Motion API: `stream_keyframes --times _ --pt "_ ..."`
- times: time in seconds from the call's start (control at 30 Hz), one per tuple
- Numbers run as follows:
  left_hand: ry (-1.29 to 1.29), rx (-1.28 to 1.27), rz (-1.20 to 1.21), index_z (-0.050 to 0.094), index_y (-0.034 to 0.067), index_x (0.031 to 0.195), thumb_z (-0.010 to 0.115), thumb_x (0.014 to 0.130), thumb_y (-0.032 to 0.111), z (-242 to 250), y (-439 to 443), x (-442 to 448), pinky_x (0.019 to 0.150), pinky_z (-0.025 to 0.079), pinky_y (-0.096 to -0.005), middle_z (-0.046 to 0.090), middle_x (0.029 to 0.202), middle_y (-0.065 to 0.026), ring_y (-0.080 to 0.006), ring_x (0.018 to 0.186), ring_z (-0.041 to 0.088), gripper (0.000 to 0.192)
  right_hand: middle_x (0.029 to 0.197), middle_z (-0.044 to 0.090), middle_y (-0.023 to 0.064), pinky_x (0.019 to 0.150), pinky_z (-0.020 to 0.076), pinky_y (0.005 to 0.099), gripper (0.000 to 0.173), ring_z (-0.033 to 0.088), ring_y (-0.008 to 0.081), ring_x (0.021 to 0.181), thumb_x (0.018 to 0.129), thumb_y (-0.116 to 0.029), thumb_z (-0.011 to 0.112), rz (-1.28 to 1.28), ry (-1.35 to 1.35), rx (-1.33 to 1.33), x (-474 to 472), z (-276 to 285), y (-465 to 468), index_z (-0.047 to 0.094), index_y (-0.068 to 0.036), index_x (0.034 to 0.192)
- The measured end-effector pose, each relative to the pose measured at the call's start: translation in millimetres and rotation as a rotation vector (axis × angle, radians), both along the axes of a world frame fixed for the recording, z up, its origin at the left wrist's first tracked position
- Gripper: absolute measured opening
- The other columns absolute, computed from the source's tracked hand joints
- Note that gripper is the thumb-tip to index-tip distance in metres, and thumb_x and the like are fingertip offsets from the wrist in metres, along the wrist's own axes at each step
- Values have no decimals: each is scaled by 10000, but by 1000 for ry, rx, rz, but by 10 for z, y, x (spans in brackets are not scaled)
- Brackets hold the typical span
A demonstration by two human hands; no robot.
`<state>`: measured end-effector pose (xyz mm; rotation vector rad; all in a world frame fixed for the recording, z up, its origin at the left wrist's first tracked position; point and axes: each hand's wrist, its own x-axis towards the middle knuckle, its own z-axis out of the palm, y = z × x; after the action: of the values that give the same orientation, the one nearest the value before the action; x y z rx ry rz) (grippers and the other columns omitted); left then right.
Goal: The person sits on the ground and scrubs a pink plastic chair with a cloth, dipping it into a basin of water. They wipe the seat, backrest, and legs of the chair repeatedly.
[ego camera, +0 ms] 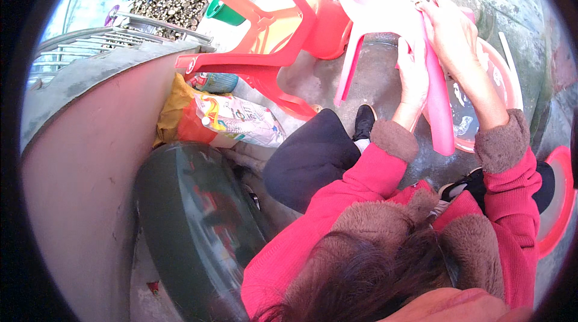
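A pink plastic chair [438,109] is tilted in front of me, its legs towards me. Its backrest, with cut-out holes, reaches the top of the picture, and strong light washes out its middle. My left hand [413,75] grips one leg from the left side. Higher on the same leg, my right hand [454,35] has its fingers curled over the edge; whether a small cloth is under them cannot be made out. Behind the leg and my right forearm stands a pale pink basin [512,85] with sudsy water in it, partly hidden.
An orange-red plastic chair [244,62] lies tipped over at left, beside a red bucket [327,28]. Nearer me are a printed plastic bag [241,116] and a large dark rounded container [194,213]. A red-rimmed basin [562,227] is at far right. Cut wood [171,3] is stacked behind.
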<state>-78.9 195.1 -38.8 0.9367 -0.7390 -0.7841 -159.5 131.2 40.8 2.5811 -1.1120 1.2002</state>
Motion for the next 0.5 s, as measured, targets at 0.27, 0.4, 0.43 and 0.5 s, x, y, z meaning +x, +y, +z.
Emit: stream_keyframes --times 0.27,0.4,0.43,0.5 --pt "138 -48 -64 461 -3 1345 684 931 66 85 83 183 791 560 -310 610 1134 -103 -173 930 648 474 997 628 134 774 537 367 213 664 275 866 924 -76 651 159 -186 361 -416 -401 352 714 -53 1126" --pt "207 12 -180 496 -2 1306 725 860 -1 201 154 284 620 598 -296 618 1028 -92 -172 738 662 501 1012 642 114 835 513 308 187 648 181 923 961 -77 650 104 -572 274 -489 -123 278 703 3 1122" --pt "210 -2 -243 498 4 1308 712 872 0 222 164 289 622 606 -295 618 1027 -90 -177 745 664 485 1018 652 120 824 518 308 198 655 188 912 962 -74 643 79 -564 150 -473 -10 206 701 -5 1138" --pt "221 101 -206 521 -7 1305 718 860 0 234 162 233 674 605 -306 623 1070 -89 -184 787 666 487 1053 661 100 858 506 332 203 649 214 951 942 -119 651 181 -671 335 -279 112 105 713 -37 1117"
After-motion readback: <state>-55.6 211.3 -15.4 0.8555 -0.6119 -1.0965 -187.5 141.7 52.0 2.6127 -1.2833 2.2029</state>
